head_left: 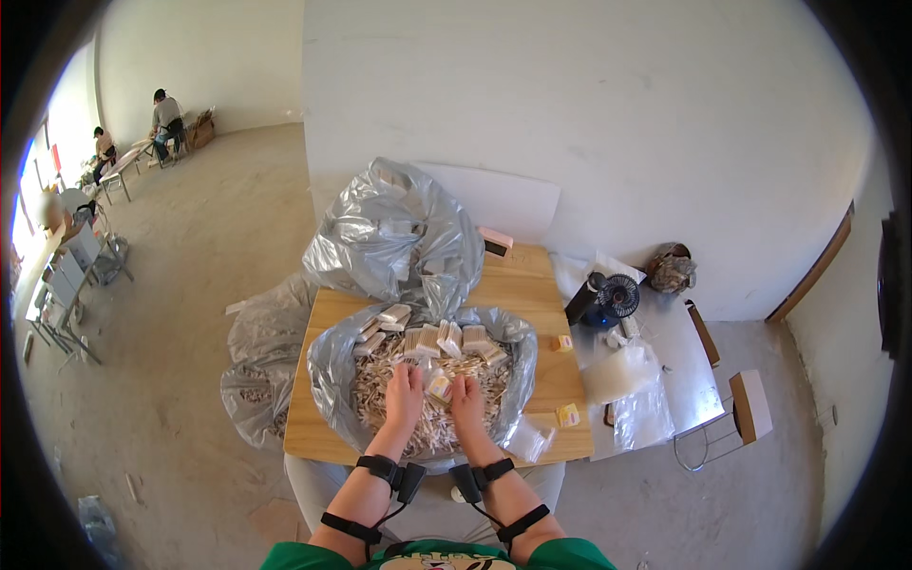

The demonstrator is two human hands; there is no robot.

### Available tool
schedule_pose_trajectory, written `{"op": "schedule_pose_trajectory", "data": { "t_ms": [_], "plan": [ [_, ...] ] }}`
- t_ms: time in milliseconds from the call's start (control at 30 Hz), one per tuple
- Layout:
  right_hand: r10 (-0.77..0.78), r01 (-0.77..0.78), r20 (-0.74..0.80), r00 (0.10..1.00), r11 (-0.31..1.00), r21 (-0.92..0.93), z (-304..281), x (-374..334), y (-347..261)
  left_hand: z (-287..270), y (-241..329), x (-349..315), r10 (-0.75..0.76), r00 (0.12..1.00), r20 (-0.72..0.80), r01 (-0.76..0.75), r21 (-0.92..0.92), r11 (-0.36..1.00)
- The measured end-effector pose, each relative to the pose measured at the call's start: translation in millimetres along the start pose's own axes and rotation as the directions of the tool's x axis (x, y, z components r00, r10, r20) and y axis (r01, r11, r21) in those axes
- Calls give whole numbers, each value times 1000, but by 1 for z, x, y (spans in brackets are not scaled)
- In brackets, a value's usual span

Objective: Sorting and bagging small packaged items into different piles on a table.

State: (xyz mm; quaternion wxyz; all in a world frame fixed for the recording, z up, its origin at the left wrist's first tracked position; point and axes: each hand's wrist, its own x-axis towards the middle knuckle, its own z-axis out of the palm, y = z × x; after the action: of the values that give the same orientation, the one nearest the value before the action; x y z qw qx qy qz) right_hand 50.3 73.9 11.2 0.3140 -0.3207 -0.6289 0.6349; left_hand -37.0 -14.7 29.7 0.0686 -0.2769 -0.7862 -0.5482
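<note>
My left hand [405, 391] and my right hand [467, 399] are over an open grey plastic bag [330, 385] on the wooden table. Between them is a small clear plastic bag with a yellow and white label [439, 388]. The fingers of both hands are closed at its two sides. Beneath lie many loose thin sticks that look like cotton swabs [378, 372]. Along the far side of the grey bag sit several clear packs of swabs [423, 341]. What my fingertips grip is small and partly hidden.
A full grey bag [394, 228] stands at the table's back. On the wooden table [560, 380], small yellow boxes [567, 415] and clear bags [528, 440] lie to the right. A metal side table [686, 375] holds a black fan [617, 296] and plastic film. Other people sit far left.
</note>
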Motion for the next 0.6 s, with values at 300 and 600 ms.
{"op": "schedule_pose_trajectory", "data": {
  "t_ms": [300,600],
  "plan": [
    [-123,120,-22,992,988,-100,-10,14,14,-10,9,6,-177,976,131,186,-60,981],
    [-248,190,-68,966,866,-462,-18,18,-5,-9,-11,5,-242,970,34,245,-112,963]
  ]
}}
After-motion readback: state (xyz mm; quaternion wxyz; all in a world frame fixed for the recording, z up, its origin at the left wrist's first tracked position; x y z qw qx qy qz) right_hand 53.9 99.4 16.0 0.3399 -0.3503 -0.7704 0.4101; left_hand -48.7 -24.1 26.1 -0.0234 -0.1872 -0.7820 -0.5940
